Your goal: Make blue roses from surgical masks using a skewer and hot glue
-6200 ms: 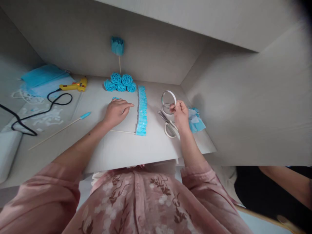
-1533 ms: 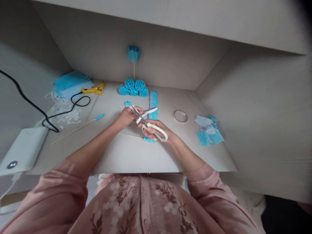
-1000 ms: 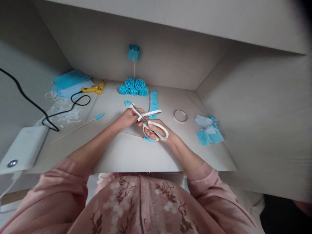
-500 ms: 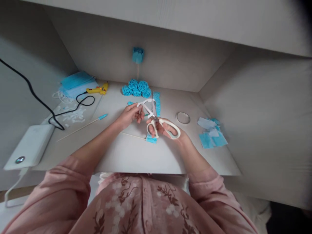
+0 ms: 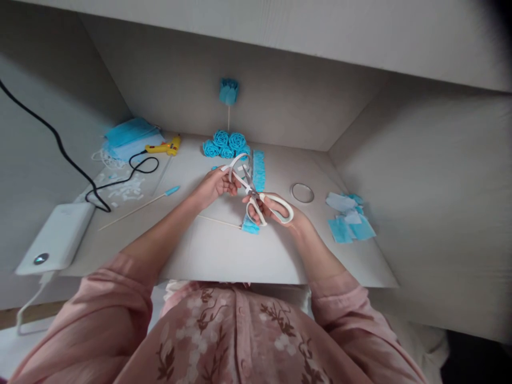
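My left hand (image 5: 219, 185) pinches a narrow white strip (image 5: 231, 166) that bends into a loop above the fingers. Through the handles of a pair of white-handled scissors (image 5: 286, 212) go the fingers of my right hand (image 5: 272, 205). The scissor blades are apart and point up toward the strip; whether they touch it I cannot tell. Just beyond them lies a pleated blue fabric strip (image 5: 260, 169). Below my right hand is a thin stick with a blue fabric piece (image 5: 250, 225) at its end, partly covered by the scissors.
Blue fabric roses (image 5: 221, 140) sit at the back, with a stemmed blue flower (image 5: 229, 92) behind. Left are face masks (image 5: 132, 130), a yellow glue gun (image 5: 166, 146), white scraps (image 5: 126, 189), a blue-tipped stick (image 5: 138, 210) and a power bank (image 5: 58, 234). Right are a ring (image 5: 302, 193) and blue scraps (image 5: 342, 230).
The scissor blades have swung and spread slightly, with the lower handle shifting right. The white strip now curls in a rounder loop. The whole view has shifted a little.
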`<action>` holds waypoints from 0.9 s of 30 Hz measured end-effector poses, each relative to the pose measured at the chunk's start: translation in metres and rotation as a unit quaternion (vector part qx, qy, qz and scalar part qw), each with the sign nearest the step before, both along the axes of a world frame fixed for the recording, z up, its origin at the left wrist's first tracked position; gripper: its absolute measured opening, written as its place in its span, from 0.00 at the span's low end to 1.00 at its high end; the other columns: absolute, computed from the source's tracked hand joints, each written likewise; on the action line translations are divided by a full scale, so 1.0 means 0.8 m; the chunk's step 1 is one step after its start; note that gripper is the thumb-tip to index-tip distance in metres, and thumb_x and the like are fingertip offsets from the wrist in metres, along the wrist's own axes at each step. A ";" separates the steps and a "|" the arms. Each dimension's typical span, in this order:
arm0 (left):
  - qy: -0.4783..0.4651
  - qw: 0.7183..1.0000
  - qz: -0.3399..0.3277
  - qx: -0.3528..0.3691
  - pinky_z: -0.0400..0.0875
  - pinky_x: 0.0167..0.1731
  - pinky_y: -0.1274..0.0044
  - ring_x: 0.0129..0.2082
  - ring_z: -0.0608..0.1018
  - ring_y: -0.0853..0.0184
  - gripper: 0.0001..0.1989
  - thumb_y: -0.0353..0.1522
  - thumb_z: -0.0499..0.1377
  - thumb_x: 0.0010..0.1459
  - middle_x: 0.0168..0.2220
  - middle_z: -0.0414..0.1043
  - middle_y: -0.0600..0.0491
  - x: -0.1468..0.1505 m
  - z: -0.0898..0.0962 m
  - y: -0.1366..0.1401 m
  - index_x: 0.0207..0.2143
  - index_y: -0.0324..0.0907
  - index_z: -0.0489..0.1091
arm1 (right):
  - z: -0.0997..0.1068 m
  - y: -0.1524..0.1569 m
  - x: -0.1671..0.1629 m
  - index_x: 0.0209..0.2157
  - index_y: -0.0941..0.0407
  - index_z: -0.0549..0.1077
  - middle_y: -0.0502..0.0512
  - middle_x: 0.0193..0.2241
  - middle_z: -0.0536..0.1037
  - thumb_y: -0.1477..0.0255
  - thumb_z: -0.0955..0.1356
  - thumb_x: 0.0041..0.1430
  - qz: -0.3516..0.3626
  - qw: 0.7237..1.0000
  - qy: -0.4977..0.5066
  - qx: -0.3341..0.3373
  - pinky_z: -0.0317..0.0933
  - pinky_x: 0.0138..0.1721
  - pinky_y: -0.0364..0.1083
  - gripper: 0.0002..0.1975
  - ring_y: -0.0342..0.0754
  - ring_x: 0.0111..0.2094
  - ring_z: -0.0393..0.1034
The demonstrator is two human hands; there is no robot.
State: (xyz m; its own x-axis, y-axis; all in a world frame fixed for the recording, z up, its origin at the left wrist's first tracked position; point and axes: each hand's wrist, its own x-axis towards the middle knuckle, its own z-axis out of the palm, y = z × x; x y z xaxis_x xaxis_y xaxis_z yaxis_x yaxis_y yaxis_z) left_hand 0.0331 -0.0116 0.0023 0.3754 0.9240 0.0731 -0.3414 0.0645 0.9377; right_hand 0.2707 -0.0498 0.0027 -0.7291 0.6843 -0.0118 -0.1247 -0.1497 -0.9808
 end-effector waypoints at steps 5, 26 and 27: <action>-0.003 0.998 -0.054 0.007 0.74 0.29 0.75 0.26 0.79 0.66 0.27 0.51 0.69 0.53 0.30 0.78 0.49 0.003 -0.004 -0.005 0.38 0.37 0.70 | -0.007 0.000 -0.002 0.49 0.59 0.76 0.54 0.32 0.78 0.44 0.70 0.62 0.012 1.000 0.004 -0.002 0.67 0.27 0.43 0.32 0.44 0.28 0.73; 0.024 0.994 -0.104 0.022 0.68 0.38 0.75 0.32 0.73 0.68 0.29 0.51 0.74 0.50 0.31 0.73 0.53 0.012 -0.010 -0.015 0.42 0.37 0.74 | -0.008 -0.003 -0.011 0.50 0.60 0.75 0.52 0.32 0.76 0.45 0.71 0.63 0.034 0.998 0.051 0.012 0.66 0.26 0.42 0.32 0.43 0.27 0.73; 0.024 0.994 -0.104 0.024 0.68 0.39 0.75 0.32 0.73 0.68 0.29 0.52 0.73 0.50 0.31 0.73 0.54 0.012 -0.010 -0.015 0.42 0.38 0.74 | -0.007 -0.003 -0.011 0.50 0.60 0.75 0.52 0.32 0.76 0.44 0.70 0.63 0.034 0.998 0.050 0.013 0.66 0.26 0.42 0.32 0.43 0.27 0.72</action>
